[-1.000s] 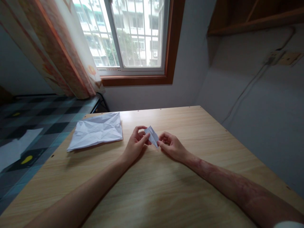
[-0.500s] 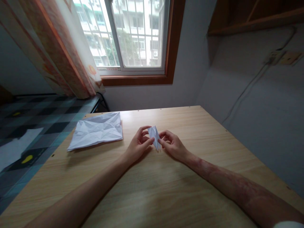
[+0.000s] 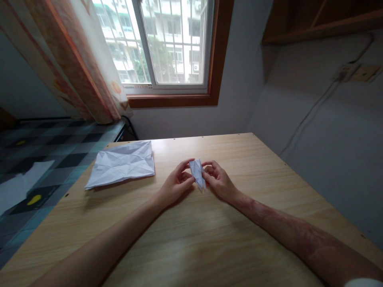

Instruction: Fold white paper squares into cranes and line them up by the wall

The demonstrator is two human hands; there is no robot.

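A small piece of folded white paper (image 3: 196,172) is held between my hands above the middle of the table; its lower end narrows to points. My left hand (image 3: 179,177) grips its left edge, with the index finger at the top corner and the thumb lower down. On the other side, my right hand (image 3: 220,179) pinches the right edge between thumb and curled fingers. The fingertips behind the paper are partly hidden. To the left lies a larger creased white sheet (image 3: 124,165), apart from both hands.
The pale wooden table (image 3: 191,239) reaches back toward the wall under a barred window (image 3: 176,44). A bed with a checked cover (image 3: 80,137) stands at the left, with white paper (image 3: 26,181) on it. A cable (image 3: 308,111) hangs down the right wall.
The folded paper has shifted slightly right and turned, showing more of its front face. My left thumb has slid off its middle to the left edge. The creased sheet lies unmoved.
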